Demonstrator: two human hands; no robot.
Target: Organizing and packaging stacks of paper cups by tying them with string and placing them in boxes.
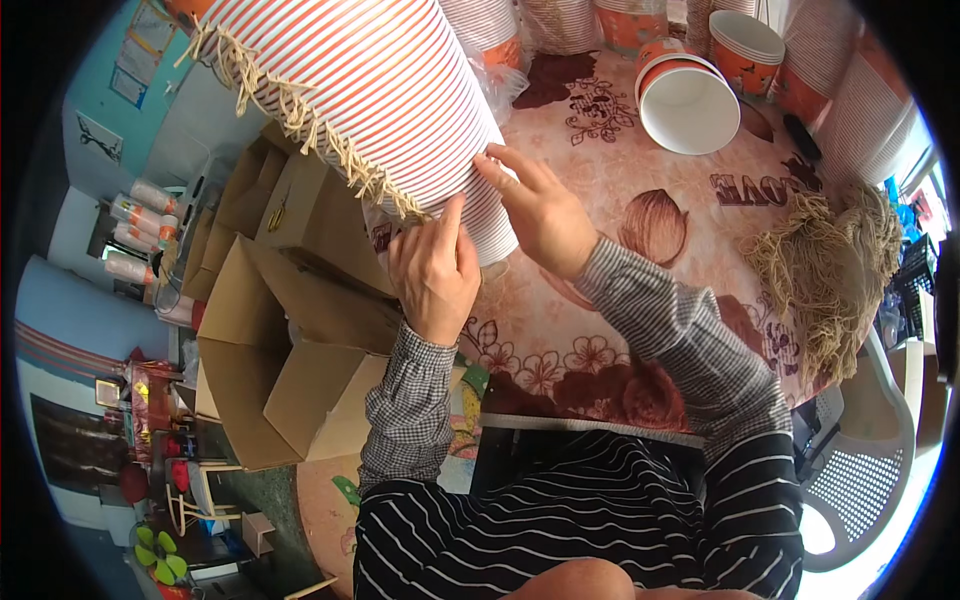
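A long stack of nested paper buckets (400, 90), white with orange rims, slants across the upper left. Knotted tan twine ties (290, 120) hang in a row along its left side. At the stack's lower end, my left hand (432, 270) touches it with a raised index finger. Its other fingers curl inward, and whatever they may hold is hidden. My right hand (548, 210) rests against the right side of the stack, with index and middle fingers stretched over the rims and nothing seen gripped.
Opened cardboard boxes (270, 360) stand left of the table. Loose buckets (690, 110) lie on their side on the patterned tablecloth (600, 300). Wrapped bucket stacks (560, 25) line the back. A twine bundle (830, 265) lies at right, near a white plastic chair (860, 480).
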